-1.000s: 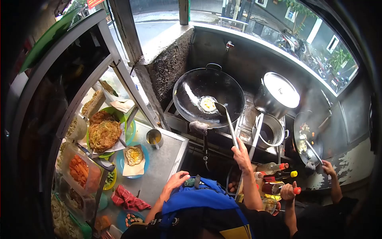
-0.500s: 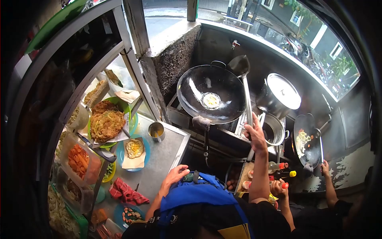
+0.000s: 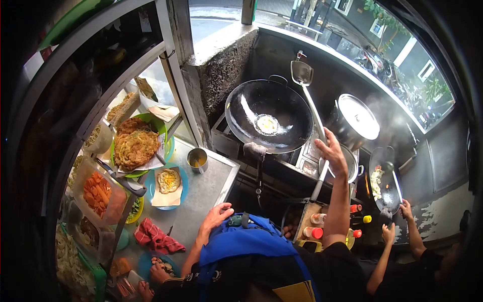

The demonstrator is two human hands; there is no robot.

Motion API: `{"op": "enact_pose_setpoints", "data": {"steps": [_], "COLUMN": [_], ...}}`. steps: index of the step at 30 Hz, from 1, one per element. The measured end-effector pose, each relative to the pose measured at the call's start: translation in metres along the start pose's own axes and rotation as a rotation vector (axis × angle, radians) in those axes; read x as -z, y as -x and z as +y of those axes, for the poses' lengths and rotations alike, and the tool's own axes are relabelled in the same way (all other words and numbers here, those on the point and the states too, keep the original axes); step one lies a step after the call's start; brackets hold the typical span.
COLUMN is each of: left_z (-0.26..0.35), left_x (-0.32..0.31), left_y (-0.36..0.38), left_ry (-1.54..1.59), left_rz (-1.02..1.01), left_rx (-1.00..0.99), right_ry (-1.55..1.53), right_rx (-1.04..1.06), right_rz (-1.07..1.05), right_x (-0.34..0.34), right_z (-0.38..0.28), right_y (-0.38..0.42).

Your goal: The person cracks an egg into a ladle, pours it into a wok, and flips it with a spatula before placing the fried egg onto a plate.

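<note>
My right hand (image 3: 332, 152) is closed around the handle of a wok spatula (image 3: 302, 73), its broad metal blade raised beyond the right rim of a large black wok (image 3: 251, 103). An egg (image 3: 266, 125) with a white edge and yellow middle lies frying near the wok's centre. My left hand (image 3: 217, 215) rests by the blue apron (image 3: 246, 241) near the counter's edge, fingers stretched out and holding nothing. On the steel counter (image 3: 211, 189) are a metal cup (image 3: 197, 160) and a blue plate (image 3: 184, 189) bearing a fried egg (image 3: 168, 181) on paper.
A lidded pot (image 3: 358, 118) and an open pot (image 3: 352, 157) stand right of the wok. Farther right, a co-worker's hands (image 3: 405, 210) work at another wok (image 3: 385, 176). Bottles (image 3: 314, 232) sit below. Another person's hand (image 3: 160, 273) reaches a blue plate of cut pieces.
My right hand has moved slightly right and up, and the spatula blade has risen and turned. The co-worker's hand has left the bottles for the right wok. Another person's hands have appeared lower left.
</note>
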State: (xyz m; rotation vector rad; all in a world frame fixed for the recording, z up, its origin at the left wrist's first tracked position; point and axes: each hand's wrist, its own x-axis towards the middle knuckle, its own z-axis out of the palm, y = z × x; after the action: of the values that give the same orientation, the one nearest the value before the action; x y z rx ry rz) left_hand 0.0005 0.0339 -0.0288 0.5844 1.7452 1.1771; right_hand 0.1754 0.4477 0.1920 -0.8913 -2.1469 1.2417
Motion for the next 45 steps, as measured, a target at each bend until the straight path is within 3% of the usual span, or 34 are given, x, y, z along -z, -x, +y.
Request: {"op": "enact_pose_setpoints", "data": {"steps": [1, 3, 5, 13, 14, 19, 28, 45], "left_z": [0.001, -0.002, -0.009, -0.012, -0.012, -0.016, -0.032, -0.024], "left_x": [0.000, 0.001, 0.000, 0.000, 0.000, -0.001, -0.001, -0.003], "left_y": [0.000, 0.001, 0.000, 0.003, 0.004, 0.007, 0.008, 0.012], "left_ry": [0.009, 0.001, -0.003, 0.006, 0.005, -0.008, 0.030, 0.031], "left_rz": [0.011, 0.020, 0.046, 0.095, 0.108, 0.119, 0.160, 0.181], "left_rx": [-0.007, 0.006, -0.021, -0.045, -0.036, -0.033, -0.043, -0.032], "right_ry": [0.335, 0.648, 0.800, 1.114, 1.118, 1.164, 0.979, 0.990], "right_rx": [0.160, 0.079, 0.128, -0.001, -0.125, -0.126, -0.198, -0.108], "right_rz": [0.037, 0.071, -0.035, -0.518, -0.534, -0.642, -0.761, -0.689], "right_x": [0.009, 0.023, 0.032, 0.011, 0.005, -0.007, -0.012, -0.049], "right_z": [0.004, -0.025, -0.035, -0.064, -0.070, -0.071, -0.069, -0.034], "right_y": [-0.009, -0.017, -0.036, -0.100, -0.105, -0.129, -0.155, -0.166]}}
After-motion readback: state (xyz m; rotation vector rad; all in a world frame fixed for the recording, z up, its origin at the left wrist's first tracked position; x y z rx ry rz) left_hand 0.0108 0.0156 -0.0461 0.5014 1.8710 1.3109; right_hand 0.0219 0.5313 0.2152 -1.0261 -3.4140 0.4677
